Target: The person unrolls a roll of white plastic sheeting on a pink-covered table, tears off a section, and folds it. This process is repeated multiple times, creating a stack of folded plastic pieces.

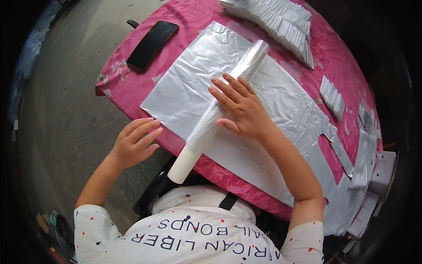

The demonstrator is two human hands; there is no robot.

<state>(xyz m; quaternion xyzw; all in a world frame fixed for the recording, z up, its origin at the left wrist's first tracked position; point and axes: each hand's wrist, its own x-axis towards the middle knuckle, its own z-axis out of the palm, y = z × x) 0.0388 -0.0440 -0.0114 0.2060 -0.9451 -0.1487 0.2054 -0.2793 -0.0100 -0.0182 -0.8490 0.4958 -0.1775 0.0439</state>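
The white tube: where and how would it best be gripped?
Probably grip the tube by its bare near end, the left hand coming from the left: that round end juts past the table edge, clear of the silvery film, so the hand could wrap it.

We list, by clock from the view's centre:
- Roll [206,127], one: laid from one o'clock to seven, pale tube end at seven.
- Right hand [241,110], ours: palm down on the roll, fingers spread.
- Left hand [135,141], ours: at nine, fingers slightly bent, near the sheet's corner.
- Sheet [184,88], one, silver, creased: under the roll.
- Cloth [351,57], pink, floral: beneath the sheet.
- Phone [153,45], black: at eleven.
- Large stack [281,24], silver: at one.
- Small stack [332,97]: between two and three.
- Shirt [193,242], white, speckled: at six.
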